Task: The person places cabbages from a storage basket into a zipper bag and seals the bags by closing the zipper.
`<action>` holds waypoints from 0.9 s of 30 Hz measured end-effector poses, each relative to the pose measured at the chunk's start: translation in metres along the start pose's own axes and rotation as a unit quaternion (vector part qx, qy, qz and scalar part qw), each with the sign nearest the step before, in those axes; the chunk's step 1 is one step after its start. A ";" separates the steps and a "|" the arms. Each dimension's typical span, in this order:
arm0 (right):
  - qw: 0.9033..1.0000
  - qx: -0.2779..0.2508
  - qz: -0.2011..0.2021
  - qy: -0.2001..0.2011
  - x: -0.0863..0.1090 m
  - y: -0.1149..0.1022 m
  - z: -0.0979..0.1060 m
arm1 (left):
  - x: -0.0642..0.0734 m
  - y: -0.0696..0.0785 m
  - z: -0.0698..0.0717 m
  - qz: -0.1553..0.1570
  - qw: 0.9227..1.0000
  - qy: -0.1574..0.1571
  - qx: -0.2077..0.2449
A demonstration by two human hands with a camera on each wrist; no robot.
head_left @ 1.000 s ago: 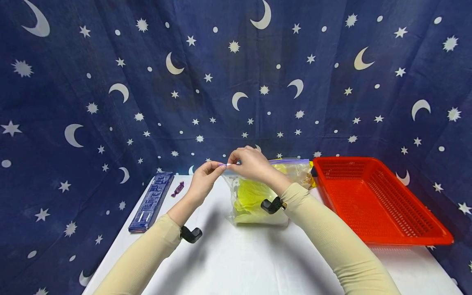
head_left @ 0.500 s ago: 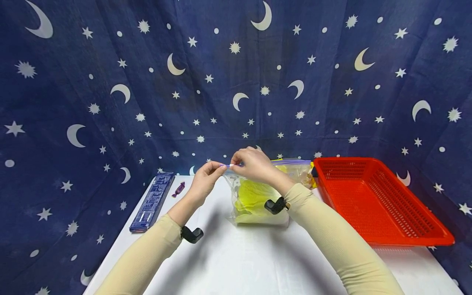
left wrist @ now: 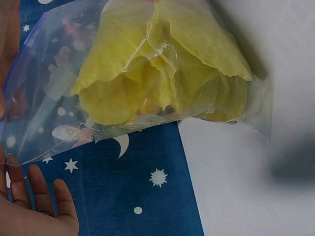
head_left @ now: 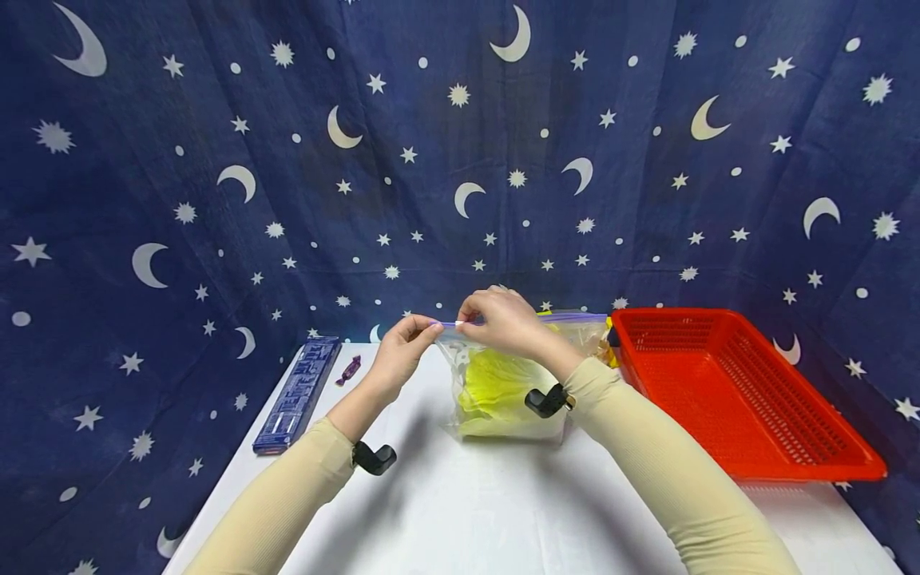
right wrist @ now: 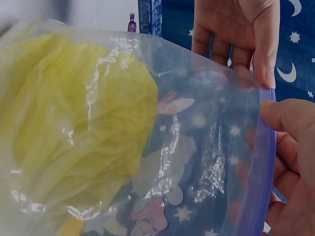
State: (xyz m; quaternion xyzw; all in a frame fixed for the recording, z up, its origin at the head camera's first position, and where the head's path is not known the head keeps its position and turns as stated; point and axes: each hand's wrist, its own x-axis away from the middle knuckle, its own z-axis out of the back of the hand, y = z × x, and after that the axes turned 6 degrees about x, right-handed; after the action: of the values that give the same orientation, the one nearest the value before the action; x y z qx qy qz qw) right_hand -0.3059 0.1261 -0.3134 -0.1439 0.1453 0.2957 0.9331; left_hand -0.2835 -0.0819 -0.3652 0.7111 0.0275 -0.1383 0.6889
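A clear zip bag (right wrist: pixel 197 147) with a purple seal stands on the white table, holding yellow-green leaves (head_left: pixel 496 387) that look like napa cabbage. Pinched at the left end of the seal is the bag's top corner, between the thumb and fingers of my left hand (head_left: pixel 398 355). Just to the right, my right hand (head_left: pixel 506 319) pinches the seal at a small white slider (head_left: pixel 460 323). The right wrist view shows both thumbs close together on the purple strip (right wrist: pixel 267 118). Pale printed figures show on the bag's clear plastic.
A red plastic basket (head_left: pixel 791 469) stands at the right. To the left lie a long blue box (head_left: pixel 298 395) and a purple-wrapped candy (head_left: pixel 349 370). Something with yellow packaging (head_left: pixel 611 351) is partly hidden behind the bag. A starry curtain (head_left: pixel 460 160) hangs behind the table.
My right hand has slid a short way right along the seal with the white slider, widening the gap between the hands. The left hand stays at the corner.
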 end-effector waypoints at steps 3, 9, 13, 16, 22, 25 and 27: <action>1.000 -0.003 -0.003 0.000 0.002 0.002 0.001 | -0.006 -0.010 0.002 0.004 1.000 0.002 -0.002; 1.000 0.002 -0.007 -0.005 0.005 0.005 0.004 | -0.010 -0.020 0.004 0.002 1.000 0.004 0.011; 1.000 0.007 -0.007 -0.004 0.008 0.008 0.007 | -0.010 -0.020 0.003 -0.004 1.000 0.007 0.007; 1.000 0.009 -0.006 -0.002 0.010 0.009 0.009 | -0.010 -0.020 0.003 -0.007 1.000 0.010 0.001; 1.000 0.012 -0.005 0.000 0.014 0.015 0.013 | -0.011 -0.020 0.003 -0.006 1.000 0.009 0.005; 1.000 0.014 -0.003 0.001 0.017 0.019 0.014 | -0.011 -0.020 0.002 -0.006 1.000 0.008 0.006; 1.000 0.015 -0.003 0.001 0.018 0.021 0.015 | -0.012 -0.020 0.003 -0.008 1.000 0.009 0.005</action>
State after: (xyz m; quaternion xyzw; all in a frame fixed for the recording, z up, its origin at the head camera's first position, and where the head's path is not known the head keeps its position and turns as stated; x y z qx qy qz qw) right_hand -0.3014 0.1573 -0.3096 -0.1303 0.1504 0.2909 0.9358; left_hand -0.2999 -0.0817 -0.3822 0.7155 0.0383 -0.1373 0.6839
